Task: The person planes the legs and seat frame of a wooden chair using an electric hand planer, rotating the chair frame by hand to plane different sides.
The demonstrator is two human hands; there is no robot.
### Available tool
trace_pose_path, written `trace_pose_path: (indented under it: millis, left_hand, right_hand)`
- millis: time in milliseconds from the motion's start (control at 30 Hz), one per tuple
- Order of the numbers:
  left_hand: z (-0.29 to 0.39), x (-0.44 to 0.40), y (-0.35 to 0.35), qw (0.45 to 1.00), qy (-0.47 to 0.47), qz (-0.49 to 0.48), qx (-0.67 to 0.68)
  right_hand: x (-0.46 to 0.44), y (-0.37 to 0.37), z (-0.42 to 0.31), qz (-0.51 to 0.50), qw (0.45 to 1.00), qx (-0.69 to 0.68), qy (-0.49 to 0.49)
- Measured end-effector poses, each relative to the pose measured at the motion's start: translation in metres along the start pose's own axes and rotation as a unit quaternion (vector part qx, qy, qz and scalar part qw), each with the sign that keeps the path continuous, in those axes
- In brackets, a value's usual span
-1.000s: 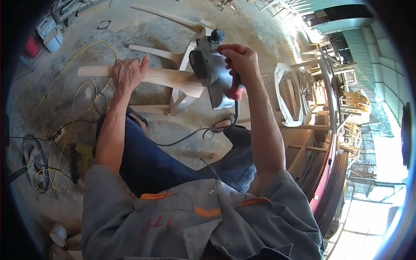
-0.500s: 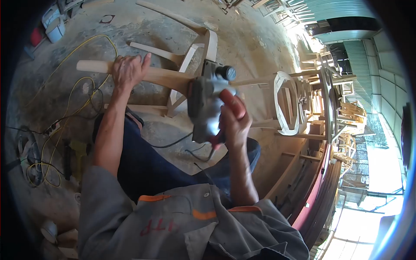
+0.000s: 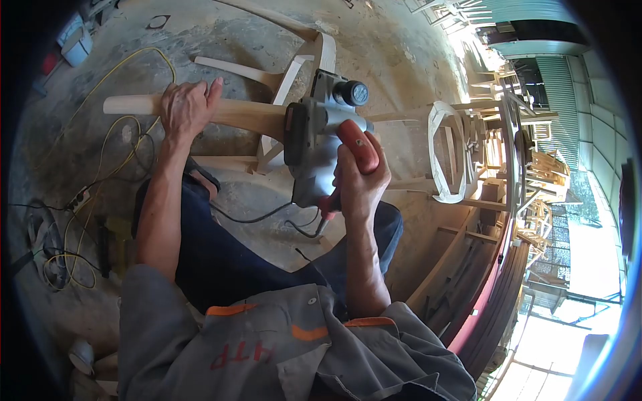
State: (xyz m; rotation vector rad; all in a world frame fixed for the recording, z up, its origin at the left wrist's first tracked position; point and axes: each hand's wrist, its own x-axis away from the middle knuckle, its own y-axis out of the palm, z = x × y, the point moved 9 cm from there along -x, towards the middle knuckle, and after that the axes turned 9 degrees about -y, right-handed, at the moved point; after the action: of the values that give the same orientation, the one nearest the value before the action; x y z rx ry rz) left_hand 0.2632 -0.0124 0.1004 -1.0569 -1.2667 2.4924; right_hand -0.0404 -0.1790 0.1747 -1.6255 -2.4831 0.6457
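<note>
A pale wooden leg (image 3: 247, 116) of a chair-like frame runs from the left toward the middle. My left hand (image 3: 187, 109) is closed around it near its free end. My right hand (image 3: 361, 175) grips the red handle of a grey power tool (image 3: 317, 144), which has a round black knob at its top. The tool lies over the right end of the leg and hides that end. Its dark cable hangs from the lower side. Behind the tool, a pale wooden crosspiece (image 3: 289, 79) joins the other legs.
A yellow cord (image 3: 124, 63) loops over the concrete floor at the left, near a dim green tool (image 3: 119, 244). An octagonal wooden frame (image 3: 437, 154) stands at the right, before stacked wooden parts (image 3: 495, 150). A white bucket (image 3: 77, 48) is at the upper left.
The power tool has turned and moved slightly left and down with my right hand, covering the leg's right end. My left hand keeps its hold on the leg.
</note>
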Motion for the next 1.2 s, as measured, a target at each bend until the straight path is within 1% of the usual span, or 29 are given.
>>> trace_pose_path:
  millis: [367,500,633,667,767,800,900,1033,1133,1200]
  left_hand:
    - [-0.005,-0.001,0.01,1.0,-0.014,-0.023,-0.01]
    - [-0.004,-0.003,0.01,1.0,-0.015,-0.027,-0.003]
    - [-0.006,-0.002,0.01,0.999,-0.033,-0.036,-0.002]
    - [-0.006,-0.001,0.01,0.999,-0.032,-0.036,-0.002]
    - [-0.006,-0.003,0.011,0.999,-0.035,-0.034,-0.005]
    - [-0.006,-0.004,0.011,0.999,-0.036,-0.036,-0.01]
    - [-0.004,-0.006,0.012,0.999,-0.033,-0.038,-0.01]
    - [0.0,-0.004,0.008,0.999,-0.011,-0.022,-0.022]
    - [-0.002,-0.008,0.009,0.999,-0.019,-0.032,-0.021]
    - [-0.001,-0.008,0.006,0.999,-0.013,-0.014,-0.032]
  right_hand:
    - [-0.053,0.017,-0.036,-0.064,0.998,0.023,-0.013]
    - [-0.073,0.023,-0.039,-0.085,0.996,0.033,-0.013]
    - [-0.094,0.032,-0.043,-0.118,0.993,0.014,-0.009]
    - [-0.1,0.032,-0.044,-0.109,0.994,0.016,-0.015]
    - [-0.123,0.039,-0.042,-0.129,0.992,0.007,0.0]
    - [-0.128,0.043,-0.046,-0.128,0.992,0.007,-0.009]
    - [-0.158,0.056,-0.046,-0.161,0.987,-0.011,-0.004]
    - [-0.22,0.084,-0.038,-0.177,0.984,0.027,0.014]
    - [-0.257,0.104,-0.018,-0.253,0.965,-0.011,0.065]
    - [-0.247,0.097,-0.018,-0.256,0.963,-0.048,0.074]
